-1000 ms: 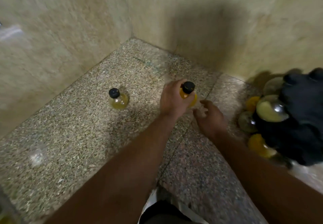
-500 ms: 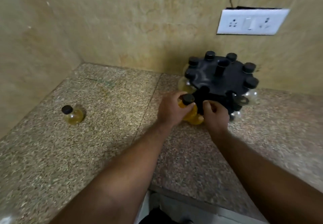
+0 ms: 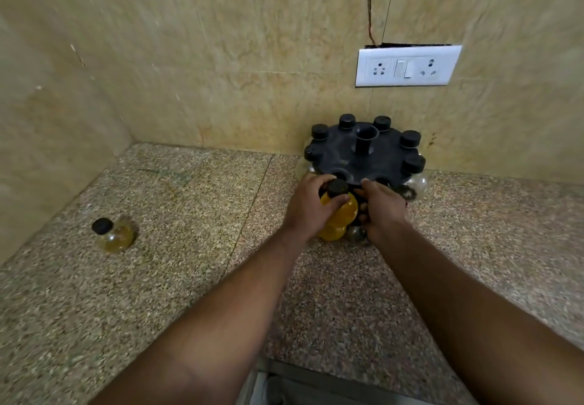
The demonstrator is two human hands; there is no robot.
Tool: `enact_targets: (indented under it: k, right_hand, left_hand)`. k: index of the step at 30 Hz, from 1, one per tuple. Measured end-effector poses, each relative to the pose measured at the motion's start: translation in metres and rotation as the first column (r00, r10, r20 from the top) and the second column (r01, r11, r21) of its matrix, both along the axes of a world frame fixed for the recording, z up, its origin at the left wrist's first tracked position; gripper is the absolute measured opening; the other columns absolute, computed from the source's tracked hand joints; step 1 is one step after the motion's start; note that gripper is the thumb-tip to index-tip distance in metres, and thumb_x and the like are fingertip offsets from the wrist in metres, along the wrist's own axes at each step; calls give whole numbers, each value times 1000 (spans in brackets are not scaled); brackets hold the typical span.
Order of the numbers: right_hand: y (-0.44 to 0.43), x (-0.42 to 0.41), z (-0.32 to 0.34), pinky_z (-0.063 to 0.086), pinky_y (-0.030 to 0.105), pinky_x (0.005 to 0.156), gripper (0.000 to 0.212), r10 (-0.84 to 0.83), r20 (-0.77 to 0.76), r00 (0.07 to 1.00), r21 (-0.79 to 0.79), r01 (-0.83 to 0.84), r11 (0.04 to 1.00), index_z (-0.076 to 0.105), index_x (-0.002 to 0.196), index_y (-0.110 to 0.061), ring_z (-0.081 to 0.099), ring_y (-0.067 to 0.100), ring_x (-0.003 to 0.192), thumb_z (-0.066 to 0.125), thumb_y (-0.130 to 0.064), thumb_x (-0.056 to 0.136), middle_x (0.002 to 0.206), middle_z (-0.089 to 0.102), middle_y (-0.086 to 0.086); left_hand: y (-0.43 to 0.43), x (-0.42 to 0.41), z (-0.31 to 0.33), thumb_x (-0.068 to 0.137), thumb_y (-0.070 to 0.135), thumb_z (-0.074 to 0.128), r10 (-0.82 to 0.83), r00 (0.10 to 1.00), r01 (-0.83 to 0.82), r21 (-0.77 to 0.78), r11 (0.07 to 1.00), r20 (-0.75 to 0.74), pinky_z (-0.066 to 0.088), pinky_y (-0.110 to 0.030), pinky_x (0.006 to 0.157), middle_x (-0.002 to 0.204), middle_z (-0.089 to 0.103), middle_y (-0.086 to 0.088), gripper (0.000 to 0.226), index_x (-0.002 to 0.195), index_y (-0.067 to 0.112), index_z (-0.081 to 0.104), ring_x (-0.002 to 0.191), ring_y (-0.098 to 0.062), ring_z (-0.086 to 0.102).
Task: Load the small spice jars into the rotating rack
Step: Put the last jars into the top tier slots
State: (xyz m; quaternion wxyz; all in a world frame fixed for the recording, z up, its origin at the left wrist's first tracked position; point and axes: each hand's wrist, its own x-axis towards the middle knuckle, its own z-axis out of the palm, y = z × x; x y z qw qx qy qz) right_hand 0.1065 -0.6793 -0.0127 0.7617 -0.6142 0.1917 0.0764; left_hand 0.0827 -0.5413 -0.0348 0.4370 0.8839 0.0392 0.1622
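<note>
A black round rotating rack [image 3: 341, 153] stands on the granite counter against the back wall, with several black-capped jars hanging around its rim. My left hand [image 3: 308, 207] grips a small orange-filled jar [image 3: 343, 213] with a black cap, held upright against the rack's near edge under an empty hole. My right hand [image 3: 387, 211] holds the rack's near side, one finger on the top disc and the others curled lower down. Another orange jar [image 3: 331, 234] sits in the lower tier below. A loose jar [image 3: 113, 235] of pale yellow contents stands on the counter at far left.
The speckled counter [image 3: 189, 246] meets tiled walls at the back and left, forming a corner [image 3: 131, 142]. A white socket plate [image 3: 407, 66] is on the wall above the rack. The counter's front edge [image 3: 316, 370] runs near my body.
The view swung right and steadied, bringing the whole rack into sight. My left hand carried the orange jar from the open counter up to the rack's near edge; my right hand took hold of the rack.
</note>
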Motion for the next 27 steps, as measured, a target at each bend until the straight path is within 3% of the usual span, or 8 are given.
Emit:
enact_targets:
  k: [6, 12, 19, 23, 25, 27]
  right_hand:
    - [-5, 10, 0, 35, 25, 43, 18, -73, -39, 997, 9, 73, 997, 61, 77, -15, 42, 12, 47, 59, -23, 93, 60, 50, 1]
    - [2, 12, -6, 37, 21, 38, 15, -35, 25, 999, -18, 36, 999, 67, 86, -11, 45, 13, 49, 65, -23, 96, 65, 55, 3]
    - [-3, 14, -11, 40, 22, 39, 15, 32, 20, 999, -49, -31, 998, 66, 91, -13, 54, 13, 54, 64, -26, 99, 74, 62, 3]
    - [-6, 11, -7, 40, 20, 38, 15, 16, 13, 1000, -67, -16, 998, 68, 97, -11, 55, 11, 52, 64, -25, 99, 75, 64, 3]
    - [-3, 8, -6, 41, 19, 39, 15, 4, 13, 1000, -52, -3, 999, 68, 93, -11, 56, 10, 50, 62, -23, 99, 71, 65, 1]
    - [4, 3, -5, 36, 21, 39, 19, -1, -8, 1000, -42, 0, 999, 65, 85, -14, 46, 9, 44, 59, -24, 100, 66, 57, 0]
  left_hand:
    - [3, 7, 2, 81, 40, 79, -30, 999, 29, 37, 999, 26, 50, -35, 95, 120, 56, 3, 52, 126, 19, 63, 111, -14, 55]
    - [-4, 16, 8, 83, 39, 79, -85, 996, 84, 43, 996, 24, 50, -32, 93, 121, 54, 0, 55, 131, 18, 61, 113, -16, 56]
    - [-5, 24, 4, 84, 46, 75, -55, 998, 55, 104, 993, -5, 53, -39, 87, 122, 53, 1, 55, 130, 20, 59, 111, -18, 57]
    - [-15, 24, 0, 83, 48, 74, -19, 1000, 19, 50, 999, -9, 53, -41, 89, 122, 54, 0, 55, 129, 22, 59, 113, -19, 56]
    - [-14, 25, -1, 84, 43, 75, -12, 1000, 13, 18, 1000, -7, 53, -40, 92, 124, 53, -1, 55, 130, 20, 59, 115, -20, 56]
    - [-9, 24, -3, 86, 39, 75, 25, 999, -25, -9, 1000, 24, 52, -40, 95, 132, 51, -3, 54, 133, 19, 57, 120, -21, 55]
